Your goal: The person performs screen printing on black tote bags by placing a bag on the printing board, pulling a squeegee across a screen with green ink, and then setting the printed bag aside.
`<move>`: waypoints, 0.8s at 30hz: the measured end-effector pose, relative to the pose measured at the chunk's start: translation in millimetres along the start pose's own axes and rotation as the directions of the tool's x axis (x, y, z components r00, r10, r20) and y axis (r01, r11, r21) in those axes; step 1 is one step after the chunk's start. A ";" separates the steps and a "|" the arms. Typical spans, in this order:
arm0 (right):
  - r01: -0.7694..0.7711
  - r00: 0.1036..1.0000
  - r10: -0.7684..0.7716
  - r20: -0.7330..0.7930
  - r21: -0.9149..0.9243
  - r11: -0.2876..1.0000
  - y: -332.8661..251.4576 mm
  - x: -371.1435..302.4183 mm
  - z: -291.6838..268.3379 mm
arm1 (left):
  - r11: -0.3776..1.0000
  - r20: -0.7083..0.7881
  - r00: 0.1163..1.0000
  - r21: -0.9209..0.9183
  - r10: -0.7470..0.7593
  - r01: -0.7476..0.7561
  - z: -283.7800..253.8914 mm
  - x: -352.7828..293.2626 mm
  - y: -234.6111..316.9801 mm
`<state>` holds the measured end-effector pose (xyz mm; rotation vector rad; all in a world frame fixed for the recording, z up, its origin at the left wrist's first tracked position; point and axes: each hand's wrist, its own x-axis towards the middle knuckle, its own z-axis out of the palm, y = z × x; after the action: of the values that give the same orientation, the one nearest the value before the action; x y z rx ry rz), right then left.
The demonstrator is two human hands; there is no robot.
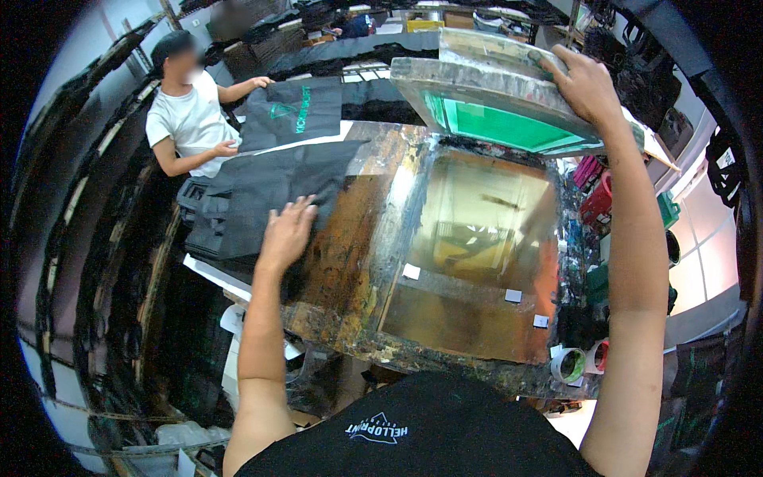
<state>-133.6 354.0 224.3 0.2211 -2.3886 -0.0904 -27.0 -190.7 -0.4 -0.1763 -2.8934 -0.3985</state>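
My left hand (290,230) lies palm down, fingers spread, on the top sheet of a stack of black fabric bags (246,199) at the left of the worktable. My right hand (588,83) is wrapped round the upper edge of a screen-printing frame (413,75) and holds it tilted up at the far right. Green mesh (509,127) shows on its underside. Below the raised frame, a shiny glass-like printing plate (469,294) lies on the table, with small white square markers (513,296) on it. No bag lies on this plate.
Across the table at far left, a person (191,119) in a white shirt holds a black bag with a green print (294,115). Tape rolls (569,366) sit at the near right corner. Dark racks (87,238) line the left side; red and green containers (596,203) stand at right.
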 end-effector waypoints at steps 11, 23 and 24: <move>0.044 0.998 -0.043 -0.045 0.020 0.999 9.0 10.3 8.6 | 0.870 0.186 0.927 -0.443 0.325 -0.216 161.9 7.4 262.3; -0.155 0.925 0.087 0.369 0.160 0.975 -17.6 7.3 -40.3 | 0.796 0.315 0.747 -0.048 0.586 -0.604 190.4 -30.1 237.8; -0.187 0.913 0.121 0.389 0.135 0.973 -18.4 7.7 -40.2 | 0.792 0.315 0.736 -0.099 0.599 -0.603 192.4 -32.9 237.2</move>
<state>-109.5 334.4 256.6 0.0976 -2.7945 0.1614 2.3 86.9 -128.7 -1.2574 -2.9129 -0.2437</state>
